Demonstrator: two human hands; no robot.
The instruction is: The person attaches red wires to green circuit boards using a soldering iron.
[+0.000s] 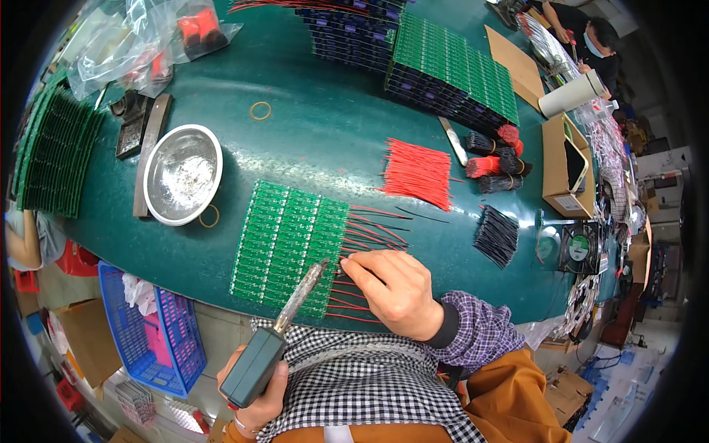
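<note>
My left hand (272, 395) is wrapped round the dark green body of a soldering gun (255, 365). Its metal barrel (301, 295) slants up so the tip meets the right part of a green circuit board panel (284, 236), which lies flat at the table's near edge. At the panel's right edge, the thumb and forefinger of my right hand (399, 292) are pinched on a thin wire, mostly hidden by the fingers. Red and black wires (373, 230) stick out rightward from that edge, above and below my fingers.
Beyond the panel lie a bundle of red wires (417, 173), black wires (496, 236) and a white-rimmed metal bowl (151, 188). Stacked circuit boards (450, 66) stand at the back, more boards (59, 148) at left. A small fan (580, 247) and cardboard box (565, 170) are at right.
</note>
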